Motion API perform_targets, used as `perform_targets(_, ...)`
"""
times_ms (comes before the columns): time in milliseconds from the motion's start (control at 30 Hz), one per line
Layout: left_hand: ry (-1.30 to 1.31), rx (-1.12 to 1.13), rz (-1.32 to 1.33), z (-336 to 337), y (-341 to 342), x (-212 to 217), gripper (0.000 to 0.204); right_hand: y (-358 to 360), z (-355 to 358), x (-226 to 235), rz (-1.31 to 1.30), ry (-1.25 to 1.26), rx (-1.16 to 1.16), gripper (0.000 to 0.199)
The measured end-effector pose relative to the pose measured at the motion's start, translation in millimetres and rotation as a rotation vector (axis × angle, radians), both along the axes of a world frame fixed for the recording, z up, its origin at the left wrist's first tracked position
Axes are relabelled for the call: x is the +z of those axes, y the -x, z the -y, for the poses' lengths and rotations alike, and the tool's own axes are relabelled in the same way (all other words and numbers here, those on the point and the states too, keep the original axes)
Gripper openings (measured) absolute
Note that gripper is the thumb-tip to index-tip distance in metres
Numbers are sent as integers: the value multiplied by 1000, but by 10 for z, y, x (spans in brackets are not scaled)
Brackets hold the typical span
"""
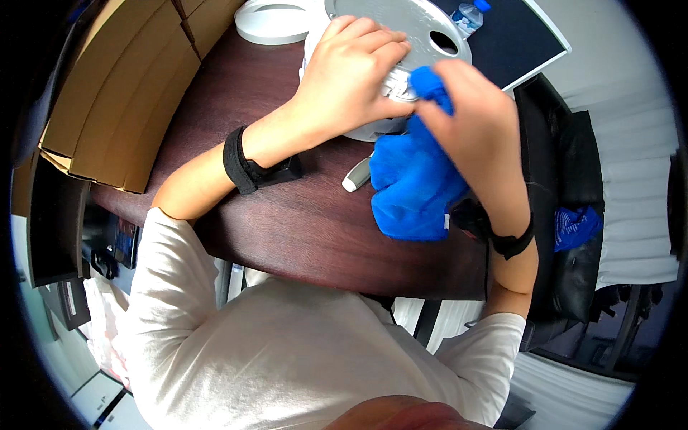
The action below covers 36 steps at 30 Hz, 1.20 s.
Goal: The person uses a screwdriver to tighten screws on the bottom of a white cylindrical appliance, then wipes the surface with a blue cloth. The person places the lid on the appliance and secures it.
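A round white-and-grey appliance (421, 25) with a dark oval opening in its top sits at the far edge of the desk. My left hand (347, 79) grips it, fingers curled over the top and thumb beside a white fitting (396, 86) on its near side. In my right hand (476, 118) is a blue cloth (412, 190), bunched at the fingertips and pressed against that fitting. The rest of the cloth hangs down over the desk. Just left of the cloth lies a grey handle with a pale end (356, 175), its far part hidden.
Brown cardboard boxes (115, 100) stand along the left side of the dark wood desk (287, 222). Beyond the appliance are a white round lid-like piece (272, 25), a dark white-edged panel (519, 43) and a water bottle with a blue cap (469, 18). A black seat (573, 165) is at right.
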<state>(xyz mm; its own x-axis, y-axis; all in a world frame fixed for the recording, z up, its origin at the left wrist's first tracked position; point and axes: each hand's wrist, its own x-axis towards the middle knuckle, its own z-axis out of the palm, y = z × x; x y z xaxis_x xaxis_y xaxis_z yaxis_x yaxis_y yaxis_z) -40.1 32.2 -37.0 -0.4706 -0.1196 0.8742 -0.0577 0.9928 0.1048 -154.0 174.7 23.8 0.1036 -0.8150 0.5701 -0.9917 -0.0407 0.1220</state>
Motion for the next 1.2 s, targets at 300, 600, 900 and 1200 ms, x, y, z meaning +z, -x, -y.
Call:
perform_targets(300, -17, -6, 33, -43, -15, 29, 57, 326, -93, 0, 68, 26, -71, 29)
perform_targets(600, 9, 12, 50, -82, -31, 42, 60, 817, -77, -15, 247, -69, -250, 30)
perform_targets(900, 64, -104, 336, 286, -341, 364, 86, 916, -638, -28, 700, 85, -149, 18)
perform_targets(1200, 108, -38, 219, 354, -231, 227, 78, 1131, -1199, -78, 715, 440, -146, 18)
